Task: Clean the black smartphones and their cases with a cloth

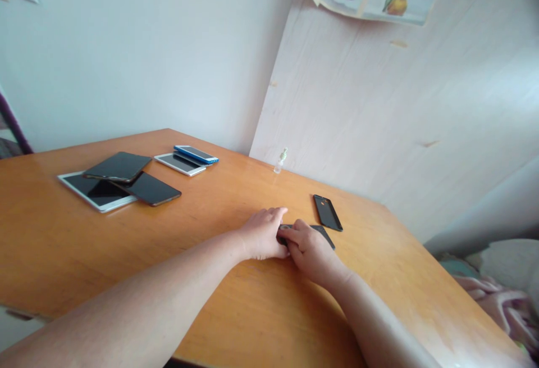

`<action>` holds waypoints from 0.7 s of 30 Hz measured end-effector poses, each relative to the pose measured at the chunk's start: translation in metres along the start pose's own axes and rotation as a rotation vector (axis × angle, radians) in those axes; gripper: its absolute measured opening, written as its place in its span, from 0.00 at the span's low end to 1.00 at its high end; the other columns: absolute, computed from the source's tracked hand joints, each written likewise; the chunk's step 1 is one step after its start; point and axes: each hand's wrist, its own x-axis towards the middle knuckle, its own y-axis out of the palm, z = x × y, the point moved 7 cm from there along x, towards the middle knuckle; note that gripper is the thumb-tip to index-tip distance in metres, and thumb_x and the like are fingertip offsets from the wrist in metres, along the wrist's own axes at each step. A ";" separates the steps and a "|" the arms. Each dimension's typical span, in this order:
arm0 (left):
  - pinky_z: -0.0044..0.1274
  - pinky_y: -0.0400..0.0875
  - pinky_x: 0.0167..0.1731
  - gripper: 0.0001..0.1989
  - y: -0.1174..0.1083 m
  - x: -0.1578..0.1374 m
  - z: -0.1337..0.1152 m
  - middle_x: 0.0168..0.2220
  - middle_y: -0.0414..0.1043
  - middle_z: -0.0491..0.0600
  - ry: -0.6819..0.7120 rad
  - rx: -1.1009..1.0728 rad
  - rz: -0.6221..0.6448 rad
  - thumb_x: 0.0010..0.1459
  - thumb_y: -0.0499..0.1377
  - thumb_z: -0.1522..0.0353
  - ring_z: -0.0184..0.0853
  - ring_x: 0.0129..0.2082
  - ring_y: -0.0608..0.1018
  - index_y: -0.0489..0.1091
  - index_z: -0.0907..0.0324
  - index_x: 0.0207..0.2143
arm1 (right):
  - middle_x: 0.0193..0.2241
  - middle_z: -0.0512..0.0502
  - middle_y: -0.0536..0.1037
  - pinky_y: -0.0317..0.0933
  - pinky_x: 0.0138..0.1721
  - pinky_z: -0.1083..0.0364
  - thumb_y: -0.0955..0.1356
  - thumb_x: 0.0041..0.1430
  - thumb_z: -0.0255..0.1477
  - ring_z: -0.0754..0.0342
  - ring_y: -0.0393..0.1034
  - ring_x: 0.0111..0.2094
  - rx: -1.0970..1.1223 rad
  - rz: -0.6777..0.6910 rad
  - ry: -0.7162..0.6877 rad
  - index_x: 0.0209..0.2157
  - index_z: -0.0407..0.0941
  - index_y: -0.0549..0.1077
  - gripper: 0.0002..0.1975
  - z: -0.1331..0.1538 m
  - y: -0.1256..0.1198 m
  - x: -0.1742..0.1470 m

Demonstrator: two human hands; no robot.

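Note:
A dark smartphone lies at the near middle of the table, back side up as far as I can tell, partly covered by my hands. My left hand is closed around its left end, with the thumb side toward me. Over its middle lies my right hand, fingers curled and pressed to the phone near its camera end; some fingertips are hidden. Just beyond the phone, a black phone case rests with its hollow side up.
Left on the wooden table, a white tablet lies under two dark tablets. Farther back, a blue-edged phone overlaps a white tablet. A small spray bottle stands near the wall.

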 end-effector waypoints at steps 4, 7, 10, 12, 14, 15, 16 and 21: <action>0.32 0.67 0.51 0.47 0.001 -0.001 0.000 0.54 0.69 0.58 -0.006 -0.013 0.014 0.39 0.65 0.59 0.49 0.53 0.71 0.54 0.62 0.62 | 0.35 0.45 0.74 0.59 0.40 0.57 0.61 0.59 0.22 0.54 0.68 0.38 0.045 -0.049 0.100 0.45 0.45 0.75 0.16 -0.037 -0.007 -0.005; 0.32 0.66 0.51 0.47 0.002 0.000 0.001 0.53 0.70 0.57 -0.008 -0.021 0.017 0.39 0.66 0.59 0.49 0.53 0.71 0.54 0.61 0.61 | 0.37 0.42 0.74 0.59 0.41 0.55 0.62 0.59 0.24 0.51 0.68 0.40 -0.053 -0.174 0.317 0.43 0.41 0.74 0.12 -0.081 -0.016 -0.012; 0.33 0.67 0.51 0.44 0.003 0.000 0.002 0.52 0.70 0.57 0.001 -0.013 0.024 0.40 0.66 0.59 0.49 0.53 0.72 0.57 0.60 0.60 | 0.36 0.42 0.73 0.59 0.41 0.56 0.63 0.60 0.25 0.52 0.68 0.39 -0.079 -0.202 0.333 0.39 0.42 0.75 0.10 -0.083 -0.016 -0.015; 0.33 0.67 0.51 0.44 0.003 0.000 0.002 0.52 0.70 0.57 0.011 -0.005 0.017 0.40 0.66 0.58 0.49 0.52 0.72 0.57 0.60 0.59 | 0.36 0.43 0.72 0.60 0.41 0.57 0.62 0.61 0.25 0.53 0.68 0.38 -0.030 -0.180 0.214 0.39 0.43 0.76 0.11 -0.058 -0.012 -0.011; 0.33 0.67 0.50 0.44 0.003 0.000 0.001 0.52 0.70 0.58 0.018 0.004 0.005 0.40 0.65 0.59 0.49 0.52 0.72 0.57 0.61 0.59 | 0.36 0.45 0.72 0.60 0.41 0.58 0.61 0.62 0.24 0.54 0.68 0.38 0.025 -0.136 0.075 0.41 0.45 0.76 0.12 -0.028 -0.007 -0.008; 0.33 0.67 0.50 0.43 0.002 0.000 0.001 0.52 0.70 0.58 0.018 0.007 -0.001 0.40 0.65 0.59 0.49 0.52 0.72 0.57 0.62 0.59 | 0.36 0.45 0.72 0.60 0.40 0.58 0.61 0.62 0.24 0.55 0.68 0.38 0.039 -0.109 0.030 0.42 0.46 0.76 0.13 -0.018 -0.005 -0.006; 0.33 0.67 0.50 0.43 0.002 0.000 0.001 0.51 0.70 0.58 0.018 0.008 -0.005 0.40 0.65 0.59 0.49 0.51 0.72 0.57 0.62 0.59 | 0.36 0.45 0.72 0.60 0.40 0.59 0.61 0.63 0.25 0.55 0.69 0.38 0.037 -0.090 0.016 0.42 0.47 0.76 0.13 -0.013 -0.004 -0.005; 0.32 0.67 0.50 0.43 0.002 0.000 0.002 0.52 0.70 0.57 0.007 -0.001 0.009 0.40 0.65 0.58 0.48 0.52 0.72 0.57 0.60 0.59 | 0.34 0.44 0.73 0.59 0.39 0.57 0.61 0.64 0.29 0.53 0.70 0.37 -0.131 -0.154 0.314 0.40 0.46 0.78 0.13 -0.063 -0.015 -0.007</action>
